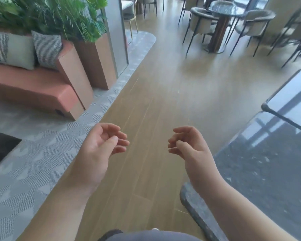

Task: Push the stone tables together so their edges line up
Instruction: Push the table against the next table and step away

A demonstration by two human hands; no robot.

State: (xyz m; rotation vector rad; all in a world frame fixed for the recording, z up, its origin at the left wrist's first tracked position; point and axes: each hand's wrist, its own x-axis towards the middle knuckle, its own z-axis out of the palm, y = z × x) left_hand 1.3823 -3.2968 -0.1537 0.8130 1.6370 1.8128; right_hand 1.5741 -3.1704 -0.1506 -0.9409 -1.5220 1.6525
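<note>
Hovering over the wood floor point(160, 94), left hand point(99, 146) and right hand point(189, 146) are hanging loosely curled, gripping nothing. Dark stone table point(261, 164) is lying to the right, nearer the right hand; paler stone table point(292, 103) is overlapping its far edge. No legible writing.

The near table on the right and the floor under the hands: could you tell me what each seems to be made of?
The near table looks like polished dark grey stone: speckled, with glossy window reflections and a rounded edge. The floor looks like light brown wood or wood-look planks, going by its long seams and faint sheen.
</note>
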